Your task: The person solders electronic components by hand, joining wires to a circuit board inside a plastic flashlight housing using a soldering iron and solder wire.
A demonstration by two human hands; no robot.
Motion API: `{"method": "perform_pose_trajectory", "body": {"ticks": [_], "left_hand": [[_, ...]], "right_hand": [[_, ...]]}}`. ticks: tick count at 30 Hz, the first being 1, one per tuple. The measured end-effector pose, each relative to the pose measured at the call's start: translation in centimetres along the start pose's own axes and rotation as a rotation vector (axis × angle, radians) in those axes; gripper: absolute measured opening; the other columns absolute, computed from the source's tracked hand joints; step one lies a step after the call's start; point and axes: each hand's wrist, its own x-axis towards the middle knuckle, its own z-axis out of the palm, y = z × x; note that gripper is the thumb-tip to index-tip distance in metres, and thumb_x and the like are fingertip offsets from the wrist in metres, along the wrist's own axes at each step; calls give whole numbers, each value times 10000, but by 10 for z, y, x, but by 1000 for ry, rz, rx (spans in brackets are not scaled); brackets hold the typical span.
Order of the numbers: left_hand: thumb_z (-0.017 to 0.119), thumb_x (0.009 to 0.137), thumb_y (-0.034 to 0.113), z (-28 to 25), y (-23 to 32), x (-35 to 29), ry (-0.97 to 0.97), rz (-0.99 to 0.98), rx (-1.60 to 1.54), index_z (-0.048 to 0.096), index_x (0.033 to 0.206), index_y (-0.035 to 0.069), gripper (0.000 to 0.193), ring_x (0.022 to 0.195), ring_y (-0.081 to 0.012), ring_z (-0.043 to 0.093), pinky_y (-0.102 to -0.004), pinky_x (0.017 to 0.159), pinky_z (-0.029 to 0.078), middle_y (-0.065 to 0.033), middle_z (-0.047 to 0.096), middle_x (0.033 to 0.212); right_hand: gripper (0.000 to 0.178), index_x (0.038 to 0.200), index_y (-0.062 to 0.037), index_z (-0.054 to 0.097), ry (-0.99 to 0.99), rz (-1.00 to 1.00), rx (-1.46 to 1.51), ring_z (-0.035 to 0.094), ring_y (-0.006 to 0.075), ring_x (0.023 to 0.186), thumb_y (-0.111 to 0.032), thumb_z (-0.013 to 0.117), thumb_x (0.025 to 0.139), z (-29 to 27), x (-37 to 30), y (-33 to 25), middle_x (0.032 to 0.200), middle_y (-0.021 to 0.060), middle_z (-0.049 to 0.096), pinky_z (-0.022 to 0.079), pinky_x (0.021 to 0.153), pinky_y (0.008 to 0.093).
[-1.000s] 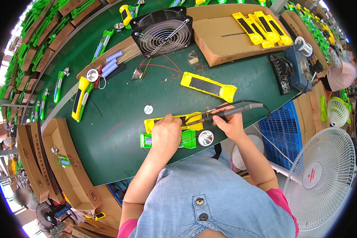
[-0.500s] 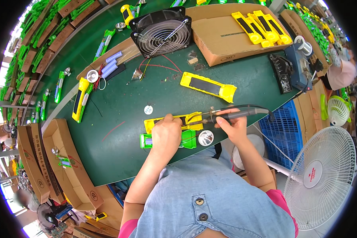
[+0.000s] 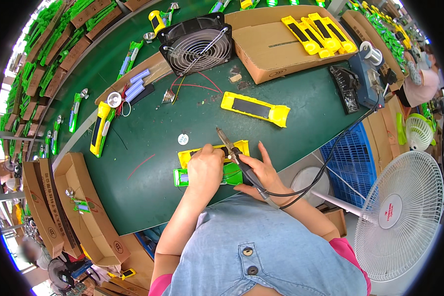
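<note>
My left hand (image 3: 205, 170) is closed, fingertips bent down onto a yellow flashlight shell (image 3: 184, 158) with a dark strip; exactly what they pinch is hidden. Just nearer to me, partly beneath that hand, lies a green flashlight shell (image 3: 233, 174) with a blue cell at its left end. My right hand (image 3: 267, 176) holds a soldering iron (image 3: 248, 172) by its dark handle, some fingers stretched out. The iron's metal tip points up and left, above the table beyond the yellow shell. Another yellow shell (image 3: 255, 109) lies farther off.
A black metal fan (image 3: 197, 52) stands at the back, beside a cardboard box (image 3: 261, 69) holding yellow shells. Solder wire (image 3: 371, 53) sits on a blue-grey station (image 3: 367, 81) at right. Blue cells (image 3: 134, 92) lie at left. The iron's cord (image 3: 325, 165) loops over my right forearm.
The soldering iron has swung from lying rightward to pointing up and left, away from the yellow shell. My right hand has shifted left and nearer, covering the round reflector. My left hand stays put.
</note>
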Motion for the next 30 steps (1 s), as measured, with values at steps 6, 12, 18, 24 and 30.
{"method": "perform_pose_trajectory", "body": {"ticks": [6,12,18,24,30], "left_hand": [[714,643,30,-23,12,-26,382,-123,-331,612,807,37,193,694,-208,560,-315,633,466,-79,592,798],[711,650,28,1,-3,-47,413,-84,-427,638,750,62,128,684,-212,543,-311,611,442,-48,615,732],[718,617,68,5,-9,-39,360,88,-310,669,770,101,164,656,-199,511,-316,585,433,-20,563,744],[730,619,63,-10,-6,-39,233,-23,-400,677,746,98,142,711,-177,513,-298,630,413,-46,539,907],[710,620,35,-11,-3,-34,191,-171,-466,664,723,64,116,783,-191,553,-303,650,435,-62,543,908]], "right_hand": [[737,1242,-58,357,43,-23,-10,572,236,970,-136,763,632,2,2,4,1074,99,573,104,1047,575],[730,1213,-57,344,-62,49,-50,576,218,1016,-113,767,621,-5,14,8,1145,72,579,74,1080,512],[711,1174,-45,371,-96,109,-13,630,200,853,-119,782,598,-15,25,7,1018,49,642,193,1066,488],[483,1088,-55,491,175,1,22,620,169,759,-130,732,676,-11,5,-2,828,20,657,230,1038,487],[261,971,-65,565,279,32,50,621,144,699,-88,673,734,-18,-21,-7,722,20,645,246,1016,462]]}}
